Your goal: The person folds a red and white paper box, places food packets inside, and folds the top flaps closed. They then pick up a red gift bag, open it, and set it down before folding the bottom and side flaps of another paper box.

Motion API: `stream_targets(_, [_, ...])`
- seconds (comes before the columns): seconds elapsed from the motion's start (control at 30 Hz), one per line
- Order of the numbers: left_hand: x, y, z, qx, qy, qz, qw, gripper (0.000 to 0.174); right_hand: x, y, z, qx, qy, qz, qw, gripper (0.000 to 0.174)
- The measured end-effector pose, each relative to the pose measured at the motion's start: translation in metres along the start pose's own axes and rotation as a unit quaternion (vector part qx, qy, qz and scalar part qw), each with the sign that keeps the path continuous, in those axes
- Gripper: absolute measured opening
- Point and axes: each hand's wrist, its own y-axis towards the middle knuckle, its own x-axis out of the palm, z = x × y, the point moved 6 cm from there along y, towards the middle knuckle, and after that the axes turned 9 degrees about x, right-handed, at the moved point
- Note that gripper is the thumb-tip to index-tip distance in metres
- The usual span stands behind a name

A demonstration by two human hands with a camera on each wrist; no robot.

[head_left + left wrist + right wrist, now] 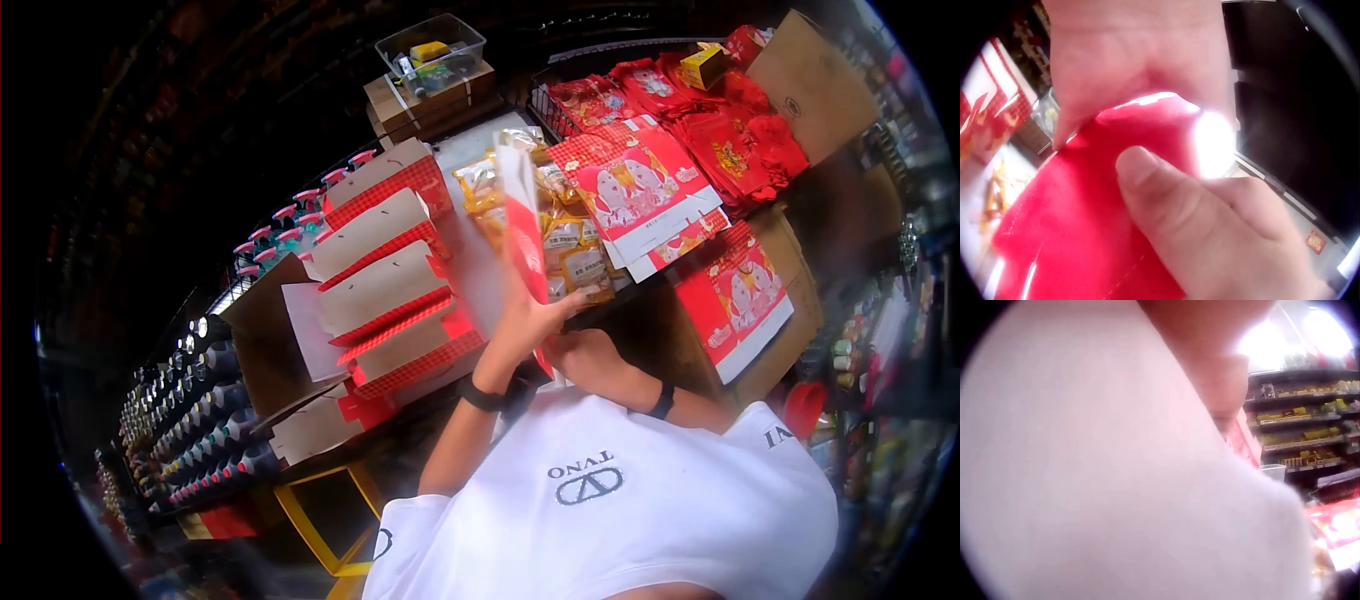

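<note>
Upright in front of the chest is a red-and-white printed carton [525,240], seen nearly edge-on in the head view and slightly blurred. My left hand [532,318] grips its lower part, thumb pointing off to the right. At the bottom end, close to the white shirt, my right hand [592,362] holds the carton with curled fingers. The left wrist view shows the carton's glossy red face [1079,206] with a thumb [1160,194] pressed on it. White shirt cloth [1116,462] fills most of the right wrist view, hiding the right hand's fingers.
Open red-checked cartons [385,270] stand in a row on the left. Gold packets [575,240] lie beyond the hands. Flat printed cartons [645,185] and red bags [735,150] are stacked on the right. Bottles [215,400] line the far left; a clear bin [465,35] sits at the back.
</note>
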Motion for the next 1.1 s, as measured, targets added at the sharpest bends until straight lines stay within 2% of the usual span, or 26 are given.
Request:
stream_targets(0.13, [-0.022,-0.014,-0.063,-0.090,-0.087,0.025,0.992,0.129,0.014,0.001,-0.012,0.010,-0.073,-0.022,0.997,0.011])
stream_targets(0.27, [-0.037,-0.023,-0.063,-0.188,-0.171,0.088,0.963,0.129,0.016,0.004,-0.021,-0.021,-0.092,-0.044,0.995,0.011])
stream_targets(0.43, [-0.037,-0.026,-0.092,-0.163,-0.105,0.088,0.977,0.129,0.026,0.011,-0.033,-0.060,-0.110,-0.099,0.987,0.014])
stream_targets(0.5, [-0.040,-0.023,-0.095,-0.164,-0.116,0.087,0.976,0.129,0.033,0.014,-0.028,-0.035,-0.108,-0.128,0.985,0.021])
stream_targets(0.53, [-0.042,-0.025,-0.096,-0.161,-0.106,0.086,0.978,0.126,0.036,0.015,-0.025,-0.022,-0.106,-0.143,0.984,0.024])
stream_targets(0.6, [-0.049,-0.028,-0.089,-0.156,-0.088,0.089,0.980,0.119,0.022,0.023,-0.021,0.069,-0.047,-0.173,0.981,0.033])
stream_targets(0.63, [-0.051,-0.030,-0.087,-0.158,-0.122,0.098,0.975,0.115,0.019,0.026,-0.017,0.116,-0.015,-0.187,0.975,0.038])
stream_targets(0.7, [-0.060,-0.029,-0.050,-0.161,-0.189,0.116,0.962,0.107,0.010,0.028,0.006,0.195,0.094,-0.088,0.972,0.047])
stream_targets(0.73, [-0.062,-0.028,-0.047,-0.123,-0.201,0.123,0.964,0.102,0.008,0.026,0.024,0.233,0.148,-0.037,0.960,0.051])
stream_targets(0.8, [-0.067,-0.022,-0.040,-0.046,-0.225,0.134,0.964,0.092,0.047,0.011,0.097,0.332,0.287,0.001,0.899,0.053])
stream_targets(0.83, [-0.066,-0.019,-0.032,-0.053,-0.216,0.143,0.964,0.074,0.053,0.009,0.118,0.397,0.350,-0.029,0.848,0.052])
stream_targets(0.93, [-0.069,-0.010,-0.027,-0.004,-0.047,0.031,0.998,0.056,0.079,0.027,0.153,0.348,0.332,-0.044,0.876,0.050])
stream_targets(0.97, [-0.073,-0.011,-0.023,-0.014,-0.059,0.047,0.997,0.052,0.088,0.033,0.161,0.356,0.349,-0.079,0.863,0.054])
stream_targets(1.03, [-0.077,-0.021,-0.006,-0.034,-0.079,0.078,0.993,0.044,0.102,0.046,0.180,0.379,0.395,-0.061,0.835,0.057])
stream_targets(1.1, [-0.094,-0.041,0.001,-0.034,-0.055,0.093,0.994,0.044,0.107,0.055,0.203,0.446,0.447,-0.082,0.771,0.072])
